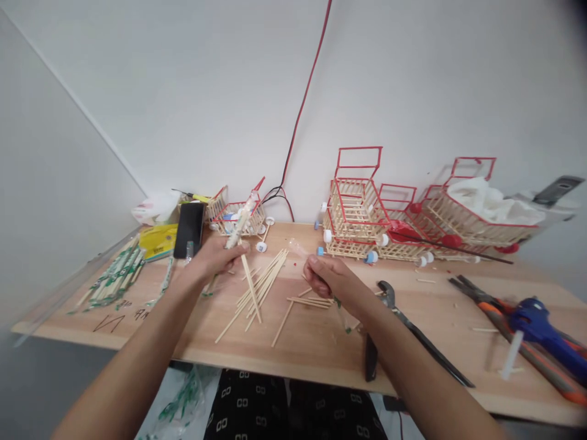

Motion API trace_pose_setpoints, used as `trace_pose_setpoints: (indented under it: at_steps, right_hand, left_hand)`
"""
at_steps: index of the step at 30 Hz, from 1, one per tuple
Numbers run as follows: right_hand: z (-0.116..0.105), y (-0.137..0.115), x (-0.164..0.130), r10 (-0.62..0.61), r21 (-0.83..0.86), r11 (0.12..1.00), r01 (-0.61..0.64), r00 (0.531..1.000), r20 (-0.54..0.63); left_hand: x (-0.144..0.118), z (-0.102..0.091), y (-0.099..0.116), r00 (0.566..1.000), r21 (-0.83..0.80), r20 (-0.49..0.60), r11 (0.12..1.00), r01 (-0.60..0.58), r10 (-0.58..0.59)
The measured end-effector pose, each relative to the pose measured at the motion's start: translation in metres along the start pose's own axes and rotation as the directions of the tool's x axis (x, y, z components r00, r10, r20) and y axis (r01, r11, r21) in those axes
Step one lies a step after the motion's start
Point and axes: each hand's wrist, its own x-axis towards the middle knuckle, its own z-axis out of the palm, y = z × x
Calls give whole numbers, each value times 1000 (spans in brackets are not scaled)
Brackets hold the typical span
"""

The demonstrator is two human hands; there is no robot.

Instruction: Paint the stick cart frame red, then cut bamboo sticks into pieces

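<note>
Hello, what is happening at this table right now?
A person sits at a wooden table and works with thin wooden sticks. The left hand holds one stick with a clear wrapper at its top, above a loose pile of sticks. The right hand is curled near a few more sticks. Small stick carts with red frames stand by the wall; pliers and a blue glue gun lie to the right.

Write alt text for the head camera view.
A person's left hand holds a wooden stick over a wooden table; the right hand is curled beside loose sticks. Red-trimmed stick baskets stand behind.
</note>
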Motion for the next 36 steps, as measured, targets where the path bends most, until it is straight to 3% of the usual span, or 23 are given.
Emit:
trace_pose_setpoints:
  at_steps: [2,5,8,11,13,17,21,26,29,31,33,36]
  right_hand:
    - [-1,3,2,5,13,1000,-5,1000,-22]
    - [-3,5,4,15,50,999,-10,996,-91]
    - [-4,3,5,29,133,991,-10,988,-149]
    - [-3,-1,6,50,214,977,-4,976,-210]
    - [-2,-4,6,57,239,971,6,965,-257]
    - [-2,-7,6,38,256,966,44,951,-306]
    - [-4,-3,8,17,262,962,77,941,-338]
    - [-14,-3,8,-19,282,946,163,892,-451]
    - [-22,-8,5,-98,243,927,286,810,-578]
    - [-24,-11,4,-138,207,918,337,763,-631]
    - [-19,-11,4,-147,204,916,345,763,-629]
    - [-3,-4,5,-143,206,928,311,807,-573]
  left_hand:
    - [10,11,-4,999,106,22,994,-35,33]
    - [12,19,-3,987,181,-52,973,-143,154]
    - [-2,29,4,970,49,-104,976,-214,218]
    - [-25,47,15,981,-283,52,945,-163,185]
    - [-40,63,23,968,-418,182,904,-84,173]
    - [-57,93,31,932,-438,334,899,19,143]
    - [-63,113,30,928,-438,349,898,38,130]
    - [-71,111,28,928,-368,357,929,34,108]
    - [-77,97,19,925,-273,375,961,39,69]
    - [-81,90,10,944,-224,323,974,13,61]
    - [-83,86,1,971,-183,225,982,-40,82]
    - [-84,92,-4,985,-160,113,980,-115,134]
